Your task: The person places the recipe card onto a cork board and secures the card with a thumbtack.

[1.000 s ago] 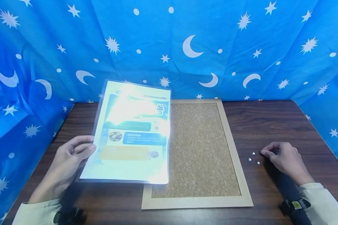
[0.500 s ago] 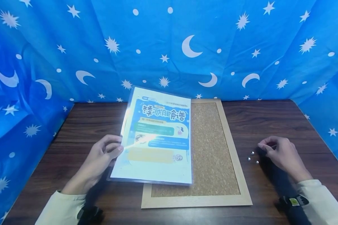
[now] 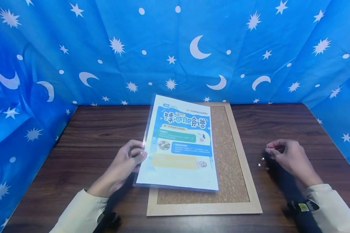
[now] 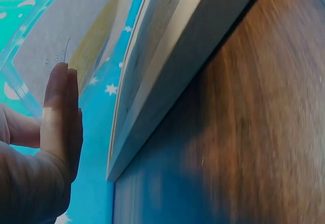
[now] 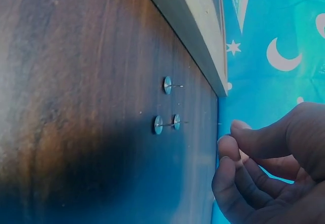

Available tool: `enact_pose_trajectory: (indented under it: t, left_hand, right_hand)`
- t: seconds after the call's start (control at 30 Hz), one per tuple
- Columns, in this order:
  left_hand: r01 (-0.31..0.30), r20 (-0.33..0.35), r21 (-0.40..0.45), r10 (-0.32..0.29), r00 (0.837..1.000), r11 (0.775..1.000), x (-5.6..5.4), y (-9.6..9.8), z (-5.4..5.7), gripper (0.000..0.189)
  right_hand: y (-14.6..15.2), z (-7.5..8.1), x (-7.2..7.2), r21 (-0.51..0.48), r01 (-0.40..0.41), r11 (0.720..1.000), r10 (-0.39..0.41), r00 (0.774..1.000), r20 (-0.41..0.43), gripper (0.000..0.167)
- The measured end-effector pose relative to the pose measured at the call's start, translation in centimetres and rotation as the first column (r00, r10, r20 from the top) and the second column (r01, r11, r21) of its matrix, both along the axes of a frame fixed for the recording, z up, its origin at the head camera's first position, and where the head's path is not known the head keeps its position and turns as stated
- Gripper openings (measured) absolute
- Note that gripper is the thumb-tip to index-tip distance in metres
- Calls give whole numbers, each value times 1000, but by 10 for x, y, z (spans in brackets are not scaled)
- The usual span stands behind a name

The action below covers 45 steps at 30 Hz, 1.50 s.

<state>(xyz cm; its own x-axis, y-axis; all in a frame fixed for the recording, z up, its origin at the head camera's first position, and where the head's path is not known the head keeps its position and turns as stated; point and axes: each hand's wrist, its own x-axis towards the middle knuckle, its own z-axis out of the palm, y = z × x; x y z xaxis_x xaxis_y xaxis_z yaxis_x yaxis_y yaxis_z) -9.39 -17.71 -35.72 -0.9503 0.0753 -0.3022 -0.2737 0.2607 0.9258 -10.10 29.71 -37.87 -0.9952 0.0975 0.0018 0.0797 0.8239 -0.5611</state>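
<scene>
My left hand (image 3: pixel 123 170) pinches the left edge of a laminated sheet (image 3: pixel 179 176), a printed poster with blue, green and yellow panels. The sheet is held tilted above a cork board (image 3: pixel 231 161) with a pale wooden frame and hides much of its left side. In the left wrist view, the fingers lie along the back of the sheet (image 4: pixel 45 46). My right hand (image 3: pixel 290 158) hovers right of the board, thumb and fingertips pinching a thumbtack that is almost wholly hidden. Close by, three silver thumbtacks (image 5: pixel 167 85) lie on the table, pins up.
A dark wood-grain table (image 3: pixel 280 126) carries everything. Blue cloth (image 3: pixel 151 38) with white stars and moons hangs behind it and at both sides. The board's frame (image 5: pixel 203 36) stands as a low raised edge beside the tacks.
My left hand has carried the sheet rightward over the board, and the bright glare on it has gone. My right hand has shifted slightly up and left, still near the tacks.
</scene>
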Motion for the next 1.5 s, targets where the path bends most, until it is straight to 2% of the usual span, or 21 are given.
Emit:
enact_pose_trajectory:
  t: [0.13, 0.5, 0.73, 0.9, 1.1, 1.33, 1.5]
  left_hand:
    - [9, 4, 27, -9, 1000, 1000, -1, 10, -2, 32]
    - [27, 14, 113, -29, 999, 993, -1, 31, -10, 28]
    - [36, 35, 100, -40, 999, 994, -1, 43, -14, 26]
    - [72, 3, 34, -72, 997, 997, 1, 46, -14, 29]
    - [150, 0, -83, -151, 989, 985, 3, 41, -13, 36]
    - [260, -20, -282, -277, 961, 924, 5, 38, -11, 63]
    - [293, -40, -336, -325, 945, 895, 6, 37, -11, 71]
  right_hand:
    - [-3, 3, 0, 5, -5, 1000, 6, 1000, -16, 22]
    - [-13, 10, -5, -12, -84, 996, 83, 996, -34, 41]
    - [-18, 12, -9, -17, -129, 992, 128, 990, -56, 34]
    - [-22, 12, -12, -29, -167, 986, 165, 984, -71, 22]
    - [-33, 15, -20, -65, -191, 980, 187, 981, -57, 21]
    - [-55, 21, -34, -90, -212, 973, 208, 977, -57, 16]
    - [-75, 26, -48, -101, -245, 964, 240, 969, -58, 17]
